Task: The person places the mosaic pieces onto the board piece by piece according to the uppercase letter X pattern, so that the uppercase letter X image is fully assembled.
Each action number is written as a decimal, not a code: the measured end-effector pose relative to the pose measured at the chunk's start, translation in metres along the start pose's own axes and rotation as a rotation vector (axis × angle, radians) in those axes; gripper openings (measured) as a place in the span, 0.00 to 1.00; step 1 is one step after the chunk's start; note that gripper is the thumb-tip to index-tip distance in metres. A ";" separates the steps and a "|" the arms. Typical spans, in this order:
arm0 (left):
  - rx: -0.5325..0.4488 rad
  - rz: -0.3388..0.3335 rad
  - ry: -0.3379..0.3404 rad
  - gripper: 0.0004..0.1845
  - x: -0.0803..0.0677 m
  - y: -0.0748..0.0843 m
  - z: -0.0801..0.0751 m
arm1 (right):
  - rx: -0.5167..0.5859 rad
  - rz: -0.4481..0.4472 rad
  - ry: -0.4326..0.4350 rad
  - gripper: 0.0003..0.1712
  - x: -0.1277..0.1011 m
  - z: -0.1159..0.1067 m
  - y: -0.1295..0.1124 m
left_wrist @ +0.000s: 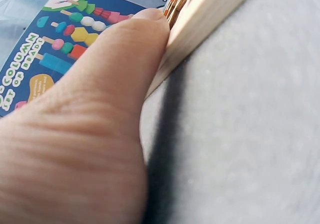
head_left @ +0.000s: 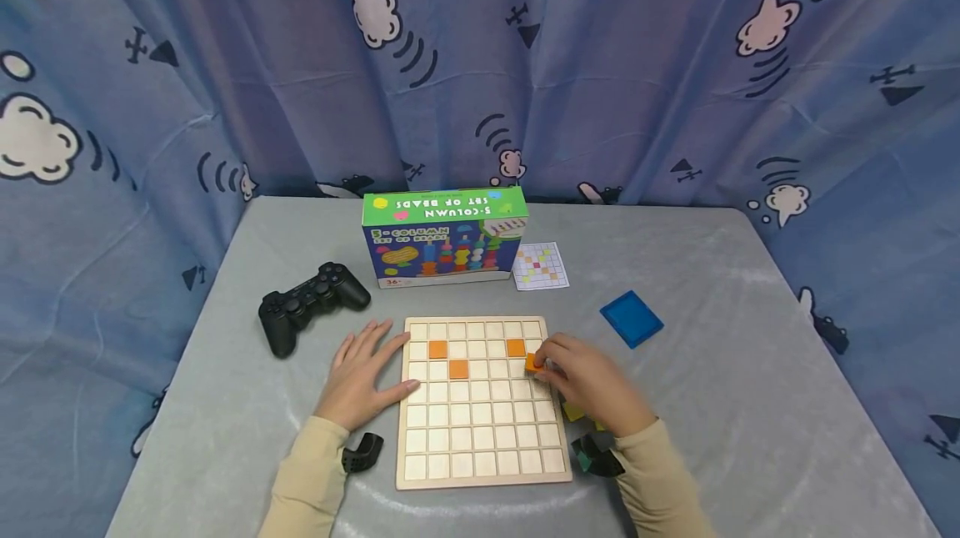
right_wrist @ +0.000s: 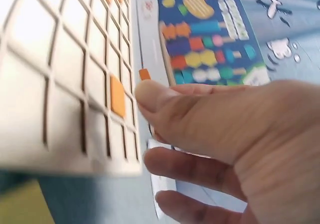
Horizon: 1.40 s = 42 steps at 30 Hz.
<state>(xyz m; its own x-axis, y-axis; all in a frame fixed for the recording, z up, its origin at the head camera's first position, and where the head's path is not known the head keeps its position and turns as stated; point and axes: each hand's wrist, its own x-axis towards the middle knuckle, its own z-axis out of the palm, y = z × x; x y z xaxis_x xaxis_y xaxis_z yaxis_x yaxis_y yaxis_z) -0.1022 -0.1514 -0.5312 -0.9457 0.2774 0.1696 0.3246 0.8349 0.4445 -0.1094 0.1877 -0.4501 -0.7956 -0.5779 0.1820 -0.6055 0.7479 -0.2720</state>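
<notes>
A wooden grid board (head_left: pixel 480 485) lies on the table, with orange square tiles (head_left: pixel 458 369) set in three of its cells. Fingers spread, my left hand (head_left: pixel 358 384) rests along the board's left side; its thumb and index fingertip touch the frame. The left wrist view shows that thumb (left_wrist: pixel 120 58) against the wooden edge. Over the upper right cells, my right hand (head_left: pixel 592 379) pinches another orange tile (head_left: pixel 532 363) between thumb and fingers. In the right wrist view a corner of the pinched tile (right_wrist: pixel 144 74) shows beyond the thumb tip, the rest hidden.
Behind the board stand a bead-set box (head_left: pixel 450 246) and a small printed grid card (head_left: pixel 542 266). A black game controller (head_left: pixel 311 304) lies left, a blue square tray (head_left: pixel 632 319) right. Yellow pieces (head_left: pixel 573 411) lie partly hidden under my right wrist. A patterned curtain (head_left: pixel 480 62) hangs behind.
</notes>
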 end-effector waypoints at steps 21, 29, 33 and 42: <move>0.009 -0.003 0.007 0.39 0.000 -0.001 0.001 | -0.051 -0.082 -0.024 0.05 0.025 0.034 -0.023; 0.009 0.000 0.012 0.39 0.000 -0.002 0.002 | -0.079 -0.074 -0.024 0.05 0.027 0.039 -0.023; 0.010 0.000 0.010 0.39 0.000 -0.001 0.001 | -0.082 -0.080 -0.023 0.05 0.028 0.039 -0.023; 0.007 -0.003 0.005 0.39 -0.001 -0.001 0.002 | -0.091 -0.086 -0.005 0.06 0.026 0.038 -0.025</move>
<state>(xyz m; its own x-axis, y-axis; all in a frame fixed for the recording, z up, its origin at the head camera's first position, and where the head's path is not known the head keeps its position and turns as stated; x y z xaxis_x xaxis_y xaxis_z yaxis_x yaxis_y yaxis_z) -0.1018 -0.1515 -0.5330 -0.9467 0.2724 0.1721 0.3213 0.8390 0.4392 -0.1140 0.1412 -0.4746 -0.7407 -0.6425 0.1963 -0.6710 0.7221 -0.1684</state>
